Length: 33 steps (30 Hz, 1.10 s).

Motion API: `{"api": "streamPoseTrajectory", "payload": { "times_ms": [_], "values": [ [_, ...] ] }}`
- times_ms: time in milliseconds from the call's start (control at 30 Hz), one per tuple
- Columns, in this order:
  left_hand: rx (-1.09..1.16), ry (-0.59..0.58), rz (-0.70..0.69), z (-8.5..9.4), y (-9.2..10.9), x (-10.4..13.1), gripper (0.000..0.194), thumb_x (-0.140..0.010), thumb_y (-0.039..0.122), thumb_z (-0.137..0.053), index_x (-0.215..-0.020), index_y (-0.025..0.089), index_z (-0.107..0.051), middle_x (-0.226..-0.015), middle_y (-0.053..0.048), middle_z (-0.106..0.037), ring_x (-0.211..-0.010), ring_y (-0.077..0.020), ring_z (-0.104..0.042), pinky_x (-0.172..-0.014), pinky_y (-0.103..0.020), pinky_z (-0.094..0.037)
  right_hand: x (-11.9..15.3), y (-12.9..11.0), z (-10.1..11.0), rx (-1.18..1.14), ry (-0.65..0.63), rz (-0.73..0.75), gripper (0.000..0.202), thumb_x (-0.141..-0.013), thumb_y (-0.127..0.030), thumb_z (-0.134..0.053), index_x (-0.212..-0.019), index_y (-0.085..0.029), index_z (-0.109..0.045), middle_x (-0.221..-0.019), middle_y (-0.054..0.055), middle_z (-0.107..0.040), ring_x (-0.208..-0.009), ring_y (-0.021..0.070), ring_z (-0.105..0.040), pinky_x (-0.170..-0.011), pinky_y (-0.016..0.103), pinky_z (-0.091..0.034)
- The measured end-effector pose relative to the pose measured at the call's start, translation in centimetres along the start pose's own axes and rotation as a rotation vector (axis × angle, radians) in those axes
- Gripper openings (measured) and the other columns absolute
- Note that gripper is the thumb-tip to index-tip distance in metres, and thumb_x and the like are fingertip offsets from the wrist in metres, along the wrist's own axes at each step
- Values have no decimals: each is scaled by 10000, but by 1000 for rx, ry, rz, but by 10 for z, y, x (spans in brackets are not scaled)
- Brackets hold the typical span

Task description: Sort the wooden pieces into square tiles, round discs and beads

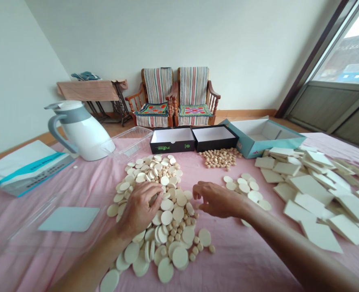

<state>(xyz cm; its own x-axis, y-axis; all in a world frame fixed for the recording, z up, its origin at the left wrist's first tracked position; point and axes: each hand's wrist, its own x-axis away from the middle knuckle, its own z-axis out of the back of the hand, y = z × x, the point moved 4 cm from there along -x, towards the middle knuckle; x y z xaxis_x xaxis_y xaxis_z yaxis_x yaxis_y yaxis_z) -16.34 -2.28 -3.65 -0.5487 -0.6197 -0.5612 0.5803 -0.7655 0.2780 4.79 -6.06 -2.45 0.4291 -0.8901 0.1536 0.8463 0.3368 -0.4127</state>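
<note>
A large pile of pale round wooden discs [166,217] mixed with small wooden beads [176,227] covers the middle of the pink cloth. My left hand [141,205] rests on the left part of this pile, its fingers curled round towards the thumb; what they hold, if anything, is hidden. My right hand [213,198] is just right of the pile, fingers bent down and the thumb side low; its fingertips are partly hidden. Beyond my right hand lies a separate heap of beads [220,158]. A smaller group of discs [244,188] lies beside my right wrist.
Two black boxes [172,140] and a blue box [267,140] stand at the back. Square wooden tiles [310,190] are heaped at the right. On the left are a white jug [86,136], a clear plastic tray [133,142], a packet [30,166] and a pale card [69,219].
</note>
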Motion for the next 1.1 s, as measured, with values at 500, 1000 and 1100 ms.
{"api": "streamPoseTrajectory", "payload": {
  "times_ms": [500,1000,1100],
  "values": [
    [-12,-1,12,-1,-2,0,134,-882,205,-516,-892,185,-648,-937,-54,-678,-930,-196,-615,-865,-367,-486,-32,77,30,234,324,-347,243,-728,-7,-458,-892,-140,-577,-947,104,-574,-786,163,-543,-617,250,-320],
    [-9,5,15,0,1,-1,134,-878,206,-523,-882,185,-654,-926,-52,-687,-926,-200,-616,-879,-382,-482,-2,-5,-1,42,-67,-24,163,-749,-236,-576,-883,-172,-644,-883,81,-685,-805,194,-605,-618,256,-373],
    [-13,9,15,0,0,-1,131,-873,208,-527,-879,188,-657,-926,-51,-688,-929,-203,-618,-881,-382,-482,3,-16,-9,44,-114,-33,188,-768,-279,-559,-898,-172,-642,-854,89,-697,-798,212,-622,-595,266,-368]
  ]
}}
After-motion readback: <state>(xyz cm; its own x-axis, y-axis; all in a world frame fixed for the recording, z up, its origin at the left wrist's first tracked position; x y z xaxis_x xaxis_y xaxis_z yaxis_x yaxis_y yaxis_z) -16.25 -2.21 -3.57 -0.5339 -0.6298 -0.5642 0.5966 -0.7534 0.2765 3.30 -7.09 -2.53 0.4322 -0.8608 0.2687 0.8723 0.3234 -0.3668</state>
